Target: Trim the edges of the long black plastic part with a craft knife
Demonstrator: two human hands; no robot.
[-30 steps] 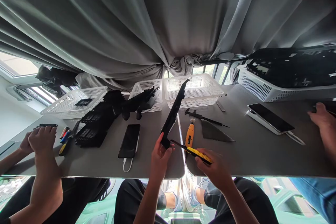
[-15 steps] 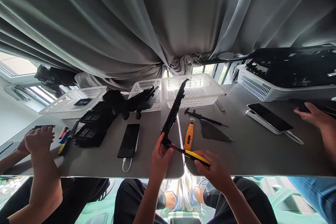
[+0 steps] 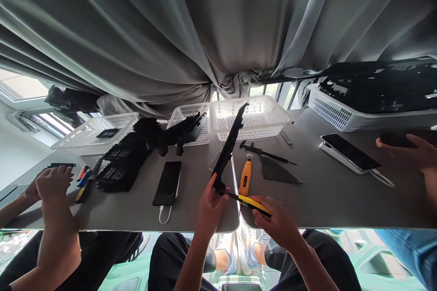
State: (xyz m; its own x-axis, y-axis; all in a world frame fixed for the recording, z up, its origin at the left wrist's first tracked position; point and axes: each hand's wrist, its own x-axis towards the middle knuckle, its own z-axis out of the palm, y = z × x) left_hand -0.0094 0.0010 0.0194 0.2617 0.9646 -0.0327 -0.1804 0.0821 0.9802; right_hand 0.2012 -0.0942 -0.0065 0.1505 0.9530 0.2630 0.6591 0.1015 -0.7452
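Note:
My left hand (image 3: 210,202) grips the lower end of a long black plastic part (image 3: 228,152), which slants up and away over the table. In my right hand (image 3: 278,218) is a yellow and black utility knife (image 3: 255,204), its blade end pointing left. The knife's tip meets the part's lower end beside my left thumb; the exact contact is too small to make out. Just beyond the knife lies an orange rotary tool (image 3: 245,178). A black caliper (image 3: 262,151) and a dark triangular sheet (image 3: 280,170) rest to its right.
White baskets (image 3: 273,132) line the back, one at right heaped with black parts (image 3: 382,88). A pile of black parts (image 3: 126,159) and a phone (image 3: 167,183) lie left; another phone (image 3: 351,151) lies right. Co-workers' hands (image 3: 54,182) are at both sides.
The black part and my left hand have shifted slightly right, and the part has tilted a little. The knife has moved slightly left. At far right, a co-worker's hand has moved with a dark piece.

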